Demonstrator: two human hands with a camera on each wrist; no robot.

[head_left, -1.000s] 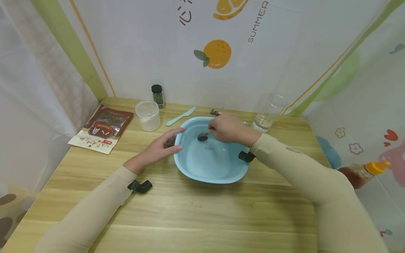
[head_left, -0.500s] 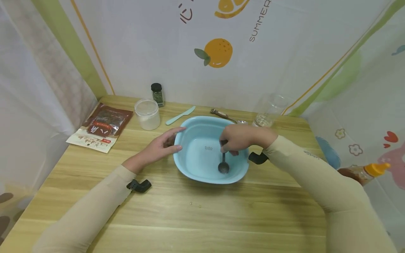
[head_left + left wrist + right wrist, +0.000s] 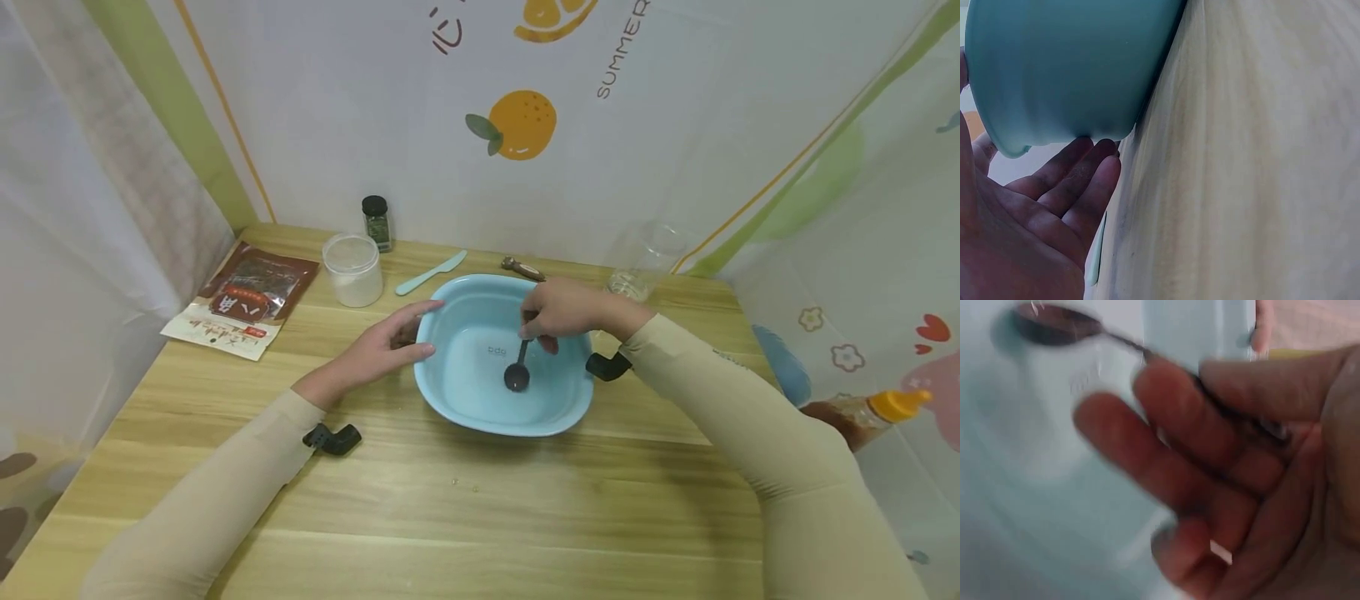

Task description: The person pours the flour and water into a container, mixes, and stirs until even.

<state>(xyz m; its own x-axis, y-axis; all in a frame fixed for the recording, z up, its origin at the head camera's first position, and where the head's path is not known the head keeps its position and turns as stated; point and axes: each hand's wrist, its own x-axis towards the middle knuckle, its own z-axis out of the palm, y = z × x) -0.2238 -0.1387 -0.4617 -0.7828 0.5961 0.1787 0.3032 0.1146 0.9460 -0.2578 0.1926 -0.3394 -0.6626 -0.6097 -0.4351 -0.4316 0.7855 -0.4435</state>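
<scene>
A light blue plastic basin (image 3: 480, 408) stands on the wooden table in front of me. My left hand (image 3: 375, 354) holds its left side, thumb and forefinger over the rim; in the left wrist view the other fingertips (image 3: 1107, 169) touch the outer wall. My right hand (image 3: 562, 310) reaches in from the right and pinches the handle of a dark spoon (image 3: 517, 377) between thumb and fingers. The round spoon bowl is low inside the basin, near its middle. Whether the basin holds liquid I cannot tell.
Behind the basin lie a pale green knife (image 3: 431, 273) and a brown-handled utensil (image 3: 522, 267), partly hidden. A white-filled jar (image 3: 354, 279), a green spice bottle (image 3: 377, 225) and a brown packet (image 3: 247, 296) stand left. A clear glass jar (image 3: 633, 279) and an orange-capped bottle (image 3: 862, 417) are right.
My right hand has moved the spoon from the basin's back left toward its front right, then slightly back left. The left hand stays at the rim.
</scene>
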